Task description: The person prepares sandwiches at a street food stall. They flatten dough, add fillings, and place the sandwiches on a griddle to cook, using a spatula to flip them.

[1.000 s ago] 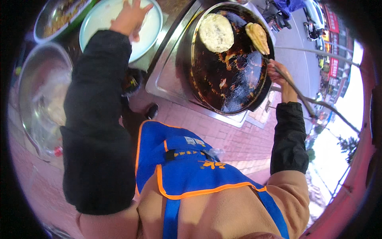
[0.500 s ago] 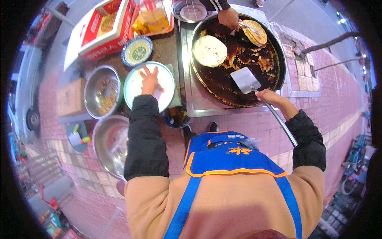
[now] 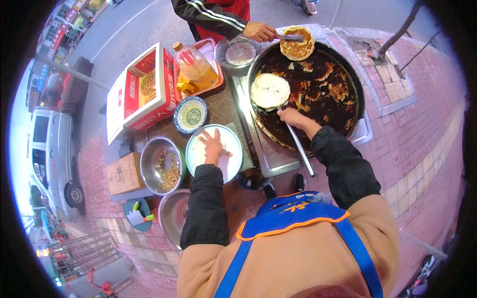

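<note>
At left are two steel bowls (image 3: 151, 161) and one patterned bowl (image 3: 178, 118); the left hand (image 3: 213, 148) rests on one white dish (image 3: 232, 165), its fingers spread apart. Then one pale flatbread (image 3: 268, 90) lies in the pan (image 3: 323, 114), its upper side not yet browned. The right hand (image 3: 292, 117) has fingers clamped on one spatula (image 3: 301, 150), whose blade seems under this bread. At the far rim, a co-worker's tongs (image 3: 292, 37) grip one browned flatbread (image 3: 300, 49), apparently nearly cooked.

Person's two hands (image 3: 213, 148), one co-worker's hand (image 3: 261, 32), one pan (image 3: 343, 108), one spatula (image 3: 299, 146), one pale flatbread (image 3: 270, 89)
</note>
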Demonstrator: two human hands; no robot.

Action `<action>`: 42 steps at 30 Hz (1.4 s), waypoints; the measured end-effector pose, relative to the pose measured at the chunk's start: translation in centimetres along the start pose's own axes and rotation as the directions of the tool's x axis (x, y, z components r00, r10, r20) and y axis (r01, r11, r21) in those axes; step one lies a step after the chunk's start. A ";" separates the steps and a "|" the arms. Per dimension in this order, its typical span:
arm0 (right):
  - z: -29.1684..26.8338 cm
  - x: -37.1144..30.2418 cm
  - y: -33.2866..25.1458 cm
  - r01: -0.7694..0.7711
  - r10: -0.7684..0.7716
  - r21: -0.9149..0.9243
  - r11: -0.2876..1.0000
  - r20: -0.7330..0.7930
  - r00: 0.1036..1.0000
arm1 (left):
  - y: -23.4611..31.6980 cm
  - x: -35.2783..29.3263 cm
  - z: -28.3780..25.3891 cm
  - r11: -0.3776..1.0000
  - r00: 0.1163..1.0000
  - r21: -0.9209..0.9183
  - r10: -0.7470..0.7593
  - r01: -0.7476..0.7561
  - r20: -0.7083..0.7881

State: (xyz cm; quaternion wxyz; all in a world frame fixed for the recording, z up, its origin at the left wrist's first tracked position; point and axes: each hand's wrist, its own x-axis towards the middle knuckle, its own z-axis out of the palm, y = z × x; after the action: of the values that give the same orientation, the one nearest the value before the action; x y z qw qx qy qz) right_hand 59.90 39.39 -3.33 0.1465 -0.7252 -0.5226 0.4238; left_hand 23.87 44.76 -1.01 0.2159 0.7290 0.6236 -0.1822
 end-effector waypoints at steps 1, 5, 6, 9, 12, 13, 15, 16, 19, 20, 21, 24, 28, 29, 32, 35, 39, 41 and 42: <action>0.4 0.9 -0.2 -0.012 0.011 -0.008 1.000 -0.071 0.997 | -0.2 0.1 0.0 1.000 1.000 0.000 0.020 -0.020 -0.004; 0.4 2.2 0.4 0.131 -0.138 -0.071 0.989 -0.102 0.985 | -0.8 0.5 0.7 0.999 0.999 -0.019 0.051 -0.051 -0.001; 0.4 2.0 0.7 0.070 -0.065 0.029 0.997 -0.132 0.989 | -0.9 0.7 0.8 0.998 0.998 -0.003 0.056 -0.056 -0.006; 0.3 0.8 1.6 0.094 -0.079 0.079 0.992 -0.176 0.981 | -1.1 1.4 1.1 0.994 0.995 0.049 0.095 -0.095 -0.011; 0.4 -1.1 2.3 0.134 -0.101 0.177 0.975 -0.185 0.978 | -1.3 1.6 1.3 0.992 0.994 0.071 0.105 -0.105 -0.002; 0.3 -1.8 2.5 0.135 -0.098 0.201 0.970 -0.183 0.978 | -1.3 1.6 1.4 0.995 0.997 0.060 0.078 -0.077 0.000; -0.3 -3.6 3.2 0.116 -0.078 0.216 0.970 -0.177 0.981 | -1.3 1.5 1.4 0.999 0.999 0.025 0.045 -0.046 0.006; -0.7 -4.5 3.6 0.089 -0.060 0.177 0.980 -0.162 0.985 | -1.3 1.5 1.4 0.999 0.999 0.002 0.042 -0.042 0.012; -2.0 -7.4 5.0 0.008 0.017 0.143 0.990 -0.174 0.985 | -1.3 1.4 1.3 0.994 0.994 0.033 0.105 -0.104 -0.036; -2.5 -8.3 5.6 -0.015 0.039 0.137 0.990 -0.173 0.984 | -1.2 1.4 1.3 0.993 0.992 0.032 0.119 -0.117 -0.042; -2.8 -9.2 6.2 -0.032 0.052 0.120 0.992 -0.169 0.984 | -1.2 1.5 1.2 0.994 0.994 0.032 0.107 -0.106 -0.017; -3.5 -10.5 7.8 -0.076 0.112 0.263 0.962 -0.121 0.986 | -1.1 1.6 1.3 0.999 0.999 0.007 0.035 -0.034 -0.010; -5.0 -9.6 9.2 -0.157 0.229 0.528 0.835 -0.074 0.971 | -1.0 1.6 1.4 0.997 0.997 0.050 0.068 -0.066 -0.040; -6.2 -8.8 9.4 -0.219 0.292 0.536 0.815 -0.054 0.955 | -1.0 1.6 1.4 0.995 0.996 0.069 0.078 -0.074 -0.051; -9.4 -7.8 10.4 -0.171 0.300 0.792 0.586 -0.016 0.954 | -0.9 1.3 1.3 0.999 0.999 0.030 0.019 -0.017 -0.047; -10.6 -8.8 11.2 -0.212 0.360 0.814 0.541 0.003 0.933 | -0.9 1.3 1.1 1.000 1.000 0.019 0.007 -0.007 -0.027; -9.8 -11.0 12.1 -0.340 0.433 0.708 0.619 0.053 0.900 | -1.2 1.8 1.6 0.999 0.999 0.040 0.023 -0.021 -0.045; -10.1 -11.0 12.3 -0.261 0.412 0.739 0.621 -0.025 0.911 | -1.6 2.2 2.0 0.999 0.997 -0.018 0.048 -0.049 -0.055; -10.7 -10.8 12.3 -0.255 0.409 0.749 0.612 -0.023 0.912 | -1.8 2.4 2.1 0.996 0.994 0.019 0.084 -0.083 -0.069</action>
State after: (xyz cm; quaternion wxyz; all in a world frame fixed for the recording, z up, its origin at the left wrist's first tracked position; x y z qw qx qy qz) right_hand 74.88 27.29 -0.04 0.3917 -0.7269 -0.1482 0.5443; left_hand 22.52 45.86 -4.24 0.1957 0.7620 0.5982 -0.1527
